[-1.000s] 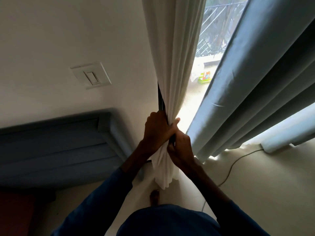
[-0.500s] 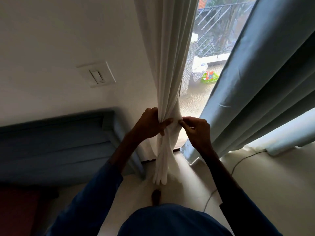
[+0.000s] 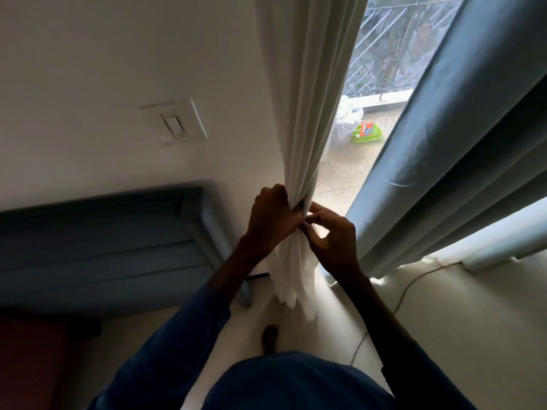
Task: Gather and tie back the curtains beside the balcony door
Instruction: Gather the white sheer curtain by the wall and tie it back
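Note:
A white sheer curtain (image 3: 307, 99) hangs beside the balcony door, gathered into a narrow bundle at waist height. My left hand (image 3: 270, 216) grips that bundle from the left, fingers wrapped round the fabric. My right hand (image 3: 331, 236) is just right of it, thumb and fingers pinching the cloth at the gathered point. The curtain's loose bottom (image 3: 291, 279) fans out below both hands. A heavy grey-blue curtain (image 3: 450, 161) hangs to the right, loose and ungathered.
A light switch (image 3: 174, 122) is on the white wall at left. A blue-grey sofa (image 3: 97, 241) stands against that wall. A thin cable (image 3: 405, 291) runs over the pale floor. The balcony glass (image 3: 349, 170) shows a green basket (image 3: 367, 133) outside. My bare foot (image 3: 270, 338) stands below the curtain.
My hands have come back together on the white bundle after parting briefly; my right hand moved left to pinch the fabric against my left. The view tilted slightly.

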`<state>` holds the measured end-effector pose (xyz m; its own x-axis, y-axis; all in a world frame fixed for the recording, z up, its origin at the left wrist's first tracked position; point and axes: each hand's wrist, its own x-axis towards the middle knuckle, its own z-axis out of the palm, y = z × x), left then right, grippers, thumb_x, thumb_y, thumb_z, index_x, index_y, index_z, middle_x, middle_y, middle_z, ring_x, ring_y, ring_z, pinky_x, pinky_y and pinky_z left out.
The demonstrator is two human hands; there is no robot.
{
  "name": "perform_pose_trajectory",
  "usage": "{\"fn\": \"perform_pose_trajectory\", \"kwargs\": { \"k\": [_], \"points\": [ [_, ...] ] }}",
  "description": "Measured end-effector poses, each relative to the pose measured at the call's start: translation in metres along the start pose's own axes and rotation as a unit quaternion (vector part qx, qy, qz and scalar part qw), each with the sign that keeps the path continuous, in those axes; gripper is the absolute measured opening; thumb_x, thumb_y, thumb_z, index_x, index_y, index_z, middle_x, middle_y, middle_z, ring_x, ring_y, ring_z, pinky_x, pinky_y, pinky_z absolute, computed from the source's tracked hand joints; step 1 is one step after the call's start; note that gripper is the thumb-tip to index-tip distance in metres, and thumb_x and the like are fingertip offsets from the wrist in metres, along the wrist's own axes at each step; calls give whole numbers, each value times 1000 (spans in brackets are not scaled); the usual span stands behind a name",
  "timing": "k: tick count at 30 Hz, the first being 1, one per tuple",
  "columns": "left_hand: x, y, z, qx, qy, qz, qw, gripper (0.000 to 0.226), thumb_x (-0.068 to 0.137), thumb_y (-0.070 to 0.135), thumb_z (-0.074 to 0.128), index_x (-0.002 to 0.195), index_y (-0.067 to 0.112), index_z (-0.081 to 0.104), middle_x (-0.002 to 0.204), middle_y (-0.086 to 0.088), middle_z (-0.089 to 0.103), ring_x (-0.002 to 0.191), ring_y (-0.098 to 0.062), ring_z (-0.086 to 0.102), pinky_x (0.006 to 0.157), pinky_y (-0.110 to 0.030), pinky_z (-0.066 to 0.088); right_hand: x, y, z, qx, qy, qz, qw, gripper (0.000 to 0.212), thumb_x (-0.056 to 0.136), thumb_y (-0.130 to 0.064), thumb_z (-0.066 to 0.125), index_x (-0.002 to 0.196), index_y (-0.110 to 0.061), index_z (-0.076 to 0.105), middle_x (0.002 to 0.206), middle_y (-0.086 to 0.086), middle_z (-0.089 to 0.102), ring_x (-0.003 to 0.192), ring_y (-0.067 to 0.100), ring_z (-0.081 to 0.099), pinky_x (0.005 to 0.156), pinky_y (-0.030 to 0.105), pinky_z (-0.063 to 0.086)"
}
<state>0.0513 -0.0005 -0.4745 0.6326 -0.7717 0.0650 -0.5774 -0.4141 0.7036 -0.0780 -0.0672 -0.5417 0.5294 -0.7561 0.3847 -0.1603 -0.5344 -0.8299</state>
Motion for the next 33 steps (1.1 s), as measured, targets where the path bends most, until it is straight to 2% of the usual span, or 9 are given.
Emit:
{"fn": "perform_pose_trajectory", "kwargs": {
  "k": [5, 11, 13, 16, 19, 22, 25, 29, 33],
  "points": [
    [-3, 3, -2, 15, 8, -27, 999, 48, 77, 48, 73, 98, 5, 66, 85, -12, 69, 73, -30, 70, 71, -41, 61, -3, -3, 2, 43, -45, 48, 997, 15, 79, -17, 84, 84, -14, 71, 79, -9, 72, 75, 5, 68, 72, 22, 52],
    [-6, 9, 0, 35, 22, -44, 998, 44, 82, 45, 71, 102, 6, 64, 94, -11, 68, 84, -30, 69, 77, -37, 57, -4, -8, 8, 57, -50, 83, 994, 61, 78, -25, 85, 120, -38, 43, 98, 0, 76, 79, -1, 70, 69, 15, 50],
    [-6, 10, 3, 22, 26, -57, 998, 42, 82, 42, 71, 103, 7, 64, 95, -10, 67, 86, -28, 68, 80, -38, 58, -3, -8, 10, 45, -56, 86, 994, 67, 81, -22, 82, 134, -24, 41, 89, -3, 75, 76, -8, 66, 66, 7, 44],
    [-8, 13, 9, 21, 33, -77, 996, 43, 81, 37, 71, 110, 6, 62, 104, -12, 65, 96, -29, 64, 83, -36, 53, 2, -3, 14, -22, -68, 38, 997, 35, 83, -43, 65, 101, -12, 61, 71, -7, 61, 61, -3, 56, 56, 15, 34],
    [-8, 14, 9, -3, 30, -90, 995, 36, 78, 31, 70, 103, 6, 64, 99, -12, 68, 91, -31, 67, 80, -37, 57, 7, 4, 14, -65, -98, 23, 993, 31, 81, -47, 55, 77, -16, 52, 64, -7, 52, 52, -2, 49, 52, 10, 30],
    [-5, 14, 9, -49, 26, -126, 990, 32, 72, 31, 68, 90, 6, 65, 84, -12, 68, 71, -31, 70, 65, -40, 62, 8, 11, 19, -84, -140, 44, 986, 14, 84, -16, 68, 82, -7, 57, 68, -4, 54, 55, 8, 44, 51, 19, 27],
    [-6, 11, 13, -65, 20, -118, 991, 35, 68, 35, 67, 87, 5, 66, 76, -11, 69, 60, -28, 70, 55, -39, 61, 3, 19, 27, -91, -123, 68, 986, 6, 81, 4, 63, 86, 2, 61, 69, 6, 60, 62, 18, 47, 53, 17, 27],
    [-5, 9, 10, -53, -4, -76, 996, 36, 72, 38, 72, 86, 6, 69, 70, -6, 71, 52, -17, 69, 53, -28, 60, 4, 22, 31, -101, -116, 76, 985, 13, 77, -8, 55, 86, -1, 62, 70, 9, 65, 63, 15, 48, 52, 15, 29],
    [-6, 6, -2, -9, -68, -9, 998, 22, 77, 29, 78, 80, 8, 74, 65, -1, 72, 46, -1, 63, 56, -16, 54, 13, 23, 23, -89, -149, 60, 983, 34, 77, -24, 40, 85, -3, 65, 73, 2, 66, 66, 28, 67, 51, 5, 33]
  ]
}}
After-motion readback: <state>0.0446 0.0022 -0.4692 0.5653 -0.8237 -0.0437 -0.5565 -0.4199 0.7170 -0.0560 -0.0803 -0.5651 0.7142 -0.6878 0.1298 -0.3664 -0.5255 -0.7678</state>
